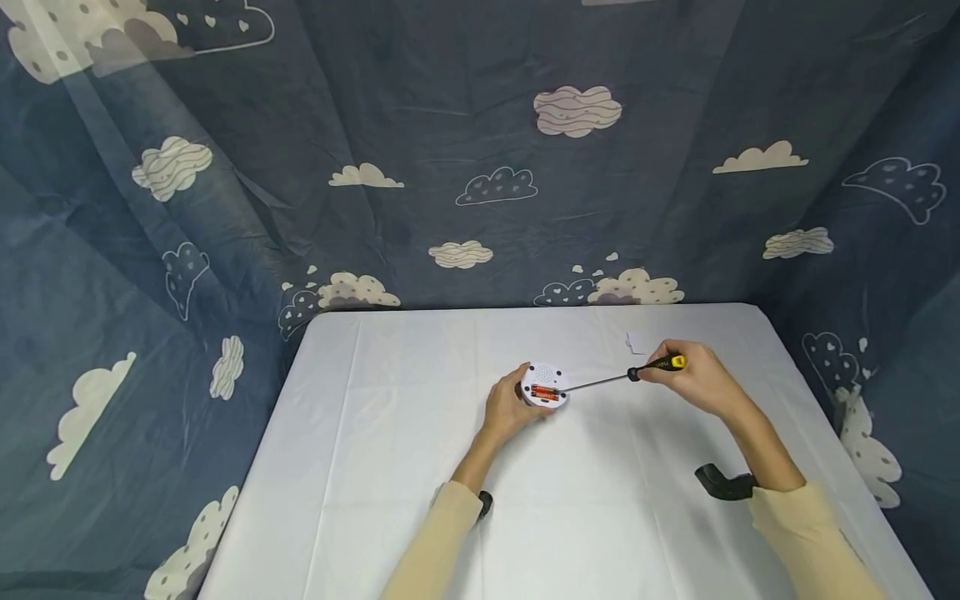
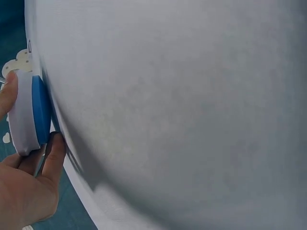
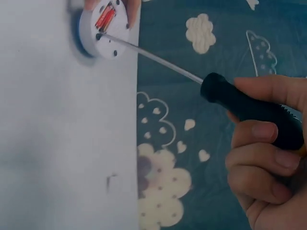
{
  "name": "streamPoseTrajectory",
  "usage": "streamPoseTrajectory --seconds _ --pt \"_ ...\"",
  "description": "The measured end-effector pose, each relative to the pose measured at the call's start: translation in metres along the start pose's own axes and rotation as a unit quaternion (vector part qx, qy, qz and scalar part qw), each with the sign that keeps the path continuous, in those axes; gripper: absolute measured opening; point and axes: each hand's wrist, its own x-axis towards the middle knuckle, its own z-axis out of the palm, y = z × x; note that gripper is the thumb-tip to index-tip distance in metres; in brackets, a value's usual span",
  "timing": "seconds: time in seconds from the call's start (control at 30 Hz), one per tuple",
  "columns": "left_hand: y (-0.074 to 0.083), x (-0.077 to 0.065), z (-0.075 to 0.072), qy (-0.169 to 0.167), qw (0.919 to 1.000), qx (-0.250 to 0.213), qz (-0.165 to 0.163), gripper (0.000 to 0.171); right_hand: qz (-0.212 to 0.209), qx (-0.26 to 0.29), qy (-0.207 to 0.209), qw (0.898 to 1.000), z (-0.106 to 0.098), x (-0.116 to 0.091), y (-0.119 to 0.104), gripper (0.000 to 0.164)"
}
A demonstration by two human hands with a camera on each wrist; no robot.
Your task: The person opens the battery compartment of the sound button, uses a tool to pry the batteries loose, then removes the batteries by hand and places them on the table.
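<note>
My left hand (image 1: pixel 506 410) holds a round white device (image 1: pixel 536 375) by its edge, above the table. Its underside faces up, with a speaker grille, dark feet and an uncovered battery slot holding red batteries (image 3: pixel 105 18). In the left wrist view the device's other face (image 2: pixel 41 109) is blue. My right hand (image 1: pixel 701 379) grips the black and yellow handle of a screwdriver (image 3: pixel 249 108). The screwdriver's shaft slants down to the device, and its tip meets the underside at the end of the battery slot.
A white cloth covers the table (image 1: pixel 405 467). Near its far right lies a small, thin white piece (image 1: pixel 635 343), faint against the cloth. A dark blue curtain (image 1: pixel 465 125) with cloud prints hangs behind the table and along both sides.
</note>
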Motion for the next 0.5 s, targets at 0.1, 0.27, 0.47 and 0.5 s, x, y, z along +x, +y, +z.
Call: streamPoseTrajectory --seconds 0.1,0.27,0.47,0.5 --pt "-0.001 0.000 -0.001 -0.003 1.0000 -0.004 -0.002 0.096 -0.001 0.018 -0.003 1.000 0.001 0.002 0.011 0.025" --pt "-0.001 0.001 -0.003 -0.005 1.0000 0.004 0.007 0.097 0.003 0.044 -0.005 0.999 0.002 0.004 0.031 0.026" --pt "-0.001 0.002 -0.004 -0.014 0.9999 0.005 -0.005 0.098 0.023 0.108 -0.012 0.994 0.006 0.007 0.056 0.032" --pt "-0.001 0.002 -0.005 -0.016 0.9998 0.005 -0.008 0.098 0.025 0.124 -0.013 0.992 0.008 0.007 0.061 0.032"
